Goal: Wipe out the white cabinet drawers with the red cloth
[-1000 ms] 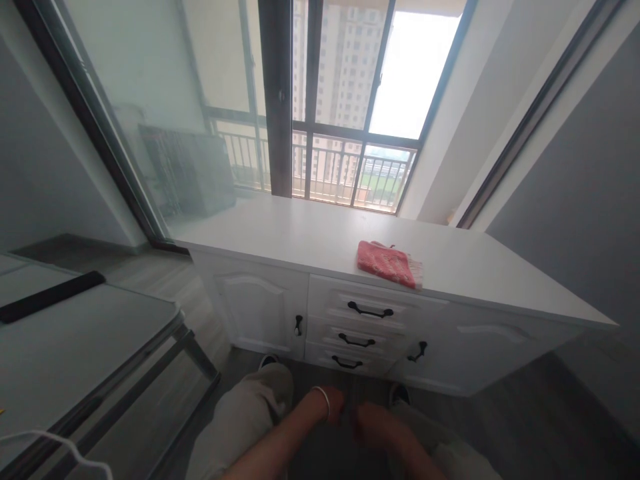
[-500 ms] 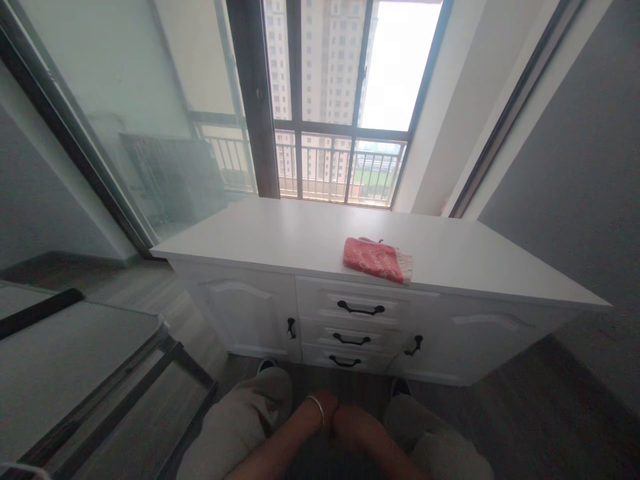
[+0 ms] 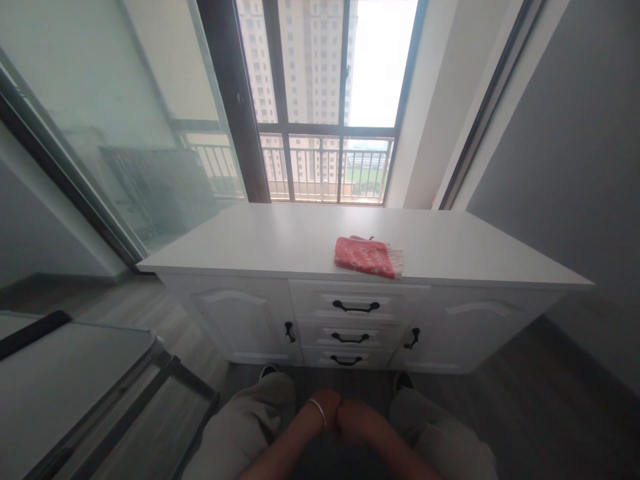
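in the head view, the left hand [image 3: 328,407] and the right hand [image 3: 352,420] meet low in the middle, between the knees of the light trousers [image 3: 255,417], with their knuckle sides touching. a pale bracelet [image 3: 318,412] circles the left wrist. the fingers of both hands look curled inward, but they are dim and partly hidden; whether they press together or pinch anything, i cannot tell. nothing shows held in them.

the red and white cloth [image 3: 365,257] lies folded flat on top of the white cabinet [image 3: 240,247], close to its front edge and well apart from both hands, its pale fringe toward the right. below it, the cabinet front has 3 drawers with 3 dark drawer handles [image 3: 356,307] stacked between 2 doors, each door with a dark handle of its own. the 2 dark shoes [image 3: 403,382] stand near the cabinet base. at the left, a light-topped table [image 3: 90,373] with a dark bar [image 3: 35,333] across it stands on the wood-look floor [image 3: 160,300]. beyond the cabinet, the window [image 3: 320,73] shows a railing [image 3: 367,167] and a tall building.
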### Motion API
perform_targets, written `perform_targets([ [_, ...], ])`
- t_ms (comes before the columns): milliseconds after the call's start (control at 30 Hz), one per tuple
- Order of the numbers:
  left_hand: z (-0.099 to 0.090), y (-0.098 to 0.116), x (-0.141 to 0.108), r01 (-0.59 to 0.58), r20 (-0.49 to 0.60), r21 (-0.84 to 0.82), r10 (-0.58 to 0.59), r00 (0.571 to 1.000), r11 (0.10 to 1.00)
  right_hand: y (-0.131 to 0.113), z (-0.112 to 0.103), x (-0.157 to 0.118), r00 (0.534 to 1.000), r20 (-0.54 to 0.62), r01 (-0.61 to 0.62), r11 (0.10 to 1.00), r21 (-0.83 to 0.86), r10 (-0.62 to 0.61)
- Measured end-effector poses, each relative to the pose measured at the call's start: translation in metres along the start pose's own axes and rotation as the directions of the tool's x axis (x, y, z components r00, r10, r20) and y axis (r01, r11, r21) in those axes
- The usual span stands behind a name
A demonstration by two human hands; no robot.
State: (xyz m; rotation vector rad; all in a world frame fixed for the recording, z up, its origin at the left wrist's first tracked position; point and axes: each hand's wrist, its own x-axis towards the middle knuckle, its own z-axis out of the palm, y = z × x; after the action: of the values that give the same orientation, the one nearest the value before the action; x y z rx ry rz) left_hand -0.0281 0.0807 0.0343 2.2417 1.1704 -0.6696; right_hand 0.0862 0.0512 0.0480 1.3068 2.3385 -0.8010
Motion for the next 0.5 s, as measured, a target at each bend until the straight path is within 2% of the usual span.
perform_targets([
  [67,-0.0027,0.0008,-0.0017,0.036,0.023,-0.008,-0.036,0.999,0.999,0.0001,-0.0001,0.0024,1.0,0.024,-0.002,1.0,-0.002,0.002],
  [300,-0.0044,0.0008,0.0018,0.021,0.063,0.009,-0.022,0.998,1.0,0.0024,0.0034,0.0071,0.996,0.079,-0.034,0.999,0.001,0.033],
  [500,-0.0048,0.0028,-0.0018,0.015,0.083,0.016,-0.016,0.996,1.0,0.0038,0.0043,0.0074,0.993,0.115,-0.01,0.999,-0.039,0.014],
])
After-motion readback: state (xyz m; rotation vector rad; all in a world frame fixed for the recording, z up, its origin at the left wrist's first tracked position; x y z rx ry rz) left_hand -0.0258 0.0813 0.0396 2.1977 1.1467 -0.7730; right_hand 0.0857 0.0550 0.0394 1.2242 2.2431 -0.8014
